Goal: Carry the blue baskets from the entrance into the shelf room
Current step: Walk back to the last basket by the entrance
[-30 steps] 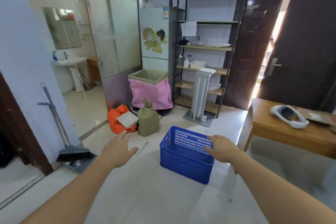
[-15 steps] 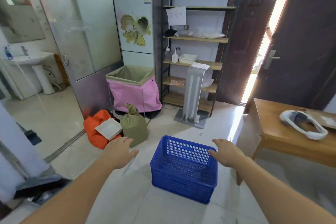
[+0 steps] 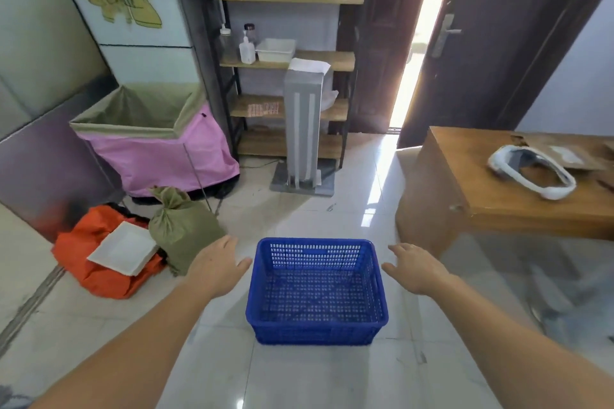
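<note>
A blue perforated plastic basket (image 3: 317,292) stands on the pale tiled floor, low in the middle of the view; it looks like stacked baskets nested together, and nothing lies inside. My left hand (image 3: 217,267) hovers just left of its rim, fingers spread, not touching. My right hand (image 3: 415,271) hovers just right of the rim, also open and apart from it. Both forearms reach in from the bottom corners.
A wooden table (image 3: 491,196) with a white headset (image 3: 531,173) stands at right. An olive sack (image 3: 182,229), an orange bag (image 3: 99,262) and a pink bin (image 3: 156,149) sit at left. Behind are a shelf rack (image 3: 289,60), a grey stand (image 3: 302,129) and the part-open door (image 3: 491,43).
The view has moved closer and tilted down, so the basket sits square in front of me. Both hands have come to either side of its rim.
</note>
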`<state>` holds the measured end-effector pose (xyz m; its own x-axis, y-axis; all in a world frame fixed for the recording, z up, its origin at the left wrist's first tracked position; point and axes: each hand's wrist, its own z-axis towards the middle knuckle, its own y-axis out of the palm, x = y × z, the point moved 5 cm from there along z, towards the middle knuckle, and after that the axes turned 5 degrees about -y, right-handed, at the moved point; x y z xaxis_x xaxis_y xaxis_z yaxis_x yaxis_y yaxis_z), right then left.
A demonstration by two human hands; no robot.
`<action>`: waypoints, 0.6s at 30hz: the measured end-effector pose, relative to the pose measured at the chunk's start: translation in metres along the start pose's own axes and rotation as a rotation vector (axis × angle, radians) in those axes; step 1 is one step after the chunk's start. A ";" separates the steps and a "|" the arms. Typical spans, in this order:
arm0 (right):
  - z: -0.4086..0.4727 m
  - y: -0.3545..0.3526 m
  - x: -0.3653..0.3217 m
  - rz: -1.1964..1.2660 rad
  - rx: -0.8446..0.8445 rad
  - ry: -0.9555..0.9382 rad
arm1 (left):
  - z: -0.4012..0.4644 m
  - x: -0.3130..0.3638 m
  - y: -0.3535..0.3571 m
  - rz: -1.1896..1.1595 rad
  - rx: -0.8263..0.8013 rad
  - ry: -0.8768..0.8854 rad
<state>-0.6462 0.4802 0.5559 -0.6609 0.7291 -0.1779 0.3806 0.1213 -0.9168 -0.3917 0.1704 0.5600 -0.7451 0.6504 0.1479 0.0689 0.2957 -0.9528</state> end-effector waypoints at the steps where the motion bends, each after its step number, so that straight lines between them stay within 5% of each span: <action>1: 0.018 0.004 0.008 0.004 -0.019 0.030 | 0.022 0.005 0.006 0.009 -0.008 0.008; 9: 0.167 0.067 0.065 0.101 -0.153 0.149 | 0.190 0.009 0.094 -0.012 -0.106 -0.065; 18: 0.325 0.229 0.127 0.261 -0.286 0.333 | 0.331 -0.035 0.296 -0.110 -0.239 -0.277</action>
<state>-0.8536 0.3820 0.2074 -0.2963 0.9290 -0.2217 0.6978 0.0521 -0.7144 -0.5650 0.0040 0.1852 -0.9054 0.4018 0.1373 0.1072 0.5293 -0.8416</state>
